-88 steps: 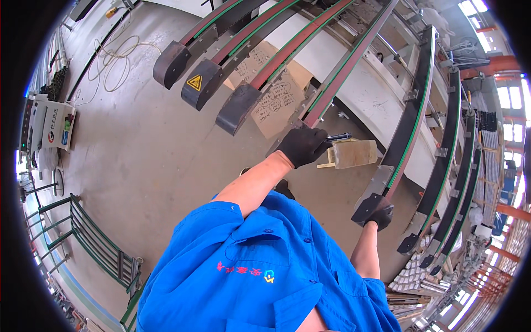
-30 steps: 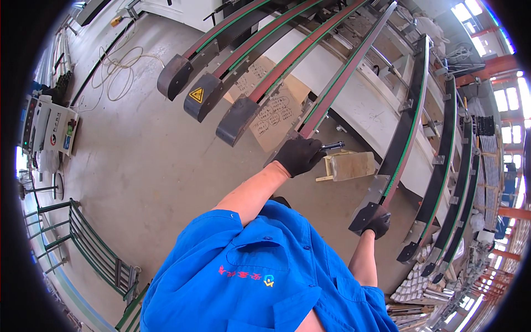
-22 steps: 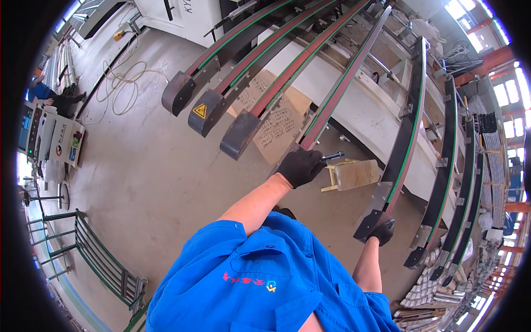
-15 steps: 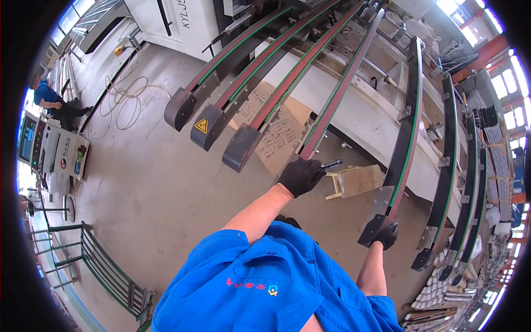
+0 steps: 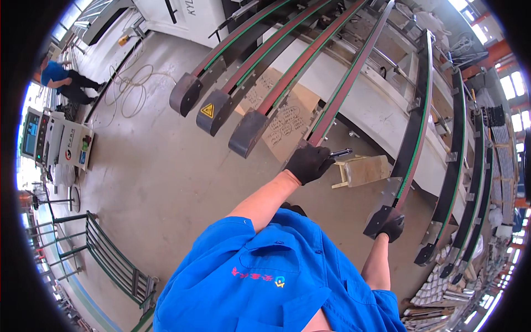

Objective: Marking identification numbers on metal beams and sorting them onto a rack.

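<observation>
Grey workshop floor (image 5: pixel 166 177) was shown in the head view, with a control console (image 5: pixel 58 141) placed at the far left, a loosely coiled hose (image 5: pixel 130 91) laid above it to the right, and a green metal rack (image 5: pixel 113 254) set at the lower left. Across the upper right, long belt arms (image 5: pixel 312 58) were ranged side by side, and a cardboard sheet (image 5: pixel 287 119) was partly covered by them.

By the black-gloved left hand (image 5: pixel 308 164), a slim metal tool (image 5: pixel 341 152) was held, the fingers being closed around one end. Its long axis was laid nearly level across the view, the free tip pointed right and slightly upward, at a slant to the fourth belt arm (image 5: pixel 349 83), at whose near end the hand was placed. A small stool (image 5: pixel 365 170) was seen just below the tip. On its right side, the dark end cover (image 5: pixel 377 220) of the fifth belt arm (image 5: pixel 415 122) was touched by the gloved right hand (image 5: pixel 392 224); the fingers were partly hidden, so whether they were clamped on it could not be told. That arm's long axis was directed from the cover upward and to the right
</observation>
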Tool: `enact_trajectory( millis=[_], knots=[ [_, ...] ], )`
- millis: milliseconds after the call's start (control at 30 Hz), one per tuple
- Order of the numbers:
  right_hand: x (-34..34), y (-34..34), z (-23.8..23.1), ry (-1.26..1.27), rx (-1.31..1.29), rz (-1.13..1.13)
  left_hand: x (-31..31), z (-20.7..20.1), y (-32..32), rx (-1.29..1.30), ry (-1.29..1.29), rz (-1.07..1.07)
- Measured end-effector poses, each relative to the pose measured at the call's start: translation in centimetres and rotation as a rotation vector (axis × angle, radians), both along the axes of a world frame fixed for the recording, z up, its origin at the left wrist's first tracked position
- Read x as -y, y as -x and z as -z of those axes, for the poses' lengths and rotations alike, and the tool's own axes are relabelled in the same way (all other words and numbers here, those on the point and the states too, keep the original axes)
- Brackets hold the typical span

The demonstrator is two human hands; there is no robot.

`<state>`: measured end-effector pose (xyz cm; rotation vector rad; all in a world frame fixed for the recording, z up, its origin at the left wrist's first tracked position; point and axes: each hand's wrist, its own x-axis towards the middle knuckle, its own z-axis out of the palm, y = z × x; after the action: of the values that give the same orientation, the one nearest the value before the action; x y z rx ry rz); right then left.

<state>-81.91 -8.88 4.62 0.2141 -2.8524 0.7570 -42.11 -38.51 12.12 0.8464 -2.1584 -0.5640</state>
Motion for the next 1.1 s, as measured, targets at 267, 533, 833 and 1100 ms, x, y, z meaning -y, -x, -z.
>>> enact_trajectory(
  millis=[267, 533, 833, 1100],
  knots=[
    [0.4, -0.6, -1.0, -0.013, 0.083, 0.015, 0.0, 0.4, -0.2, -0.042, -0.037, -0.009],
    [-0.7, 2.1, 1.5, -0.096, 0.026, -0.071, -0.2, 1.0, -0.3, -0.022, -0.013, -0.021],
    [0.2, -0.1, -0.6, 0.0, 0.066, -0.043, -0.1, 0.9, -0.2, -0.004, -0.039, -0.013],
    [1.0, -1.6, -1.8, 0.061, 0.052, 0.009, 0.0, 0.0, -0.3, -0.022, -0.031, 0.005]
  ],
)
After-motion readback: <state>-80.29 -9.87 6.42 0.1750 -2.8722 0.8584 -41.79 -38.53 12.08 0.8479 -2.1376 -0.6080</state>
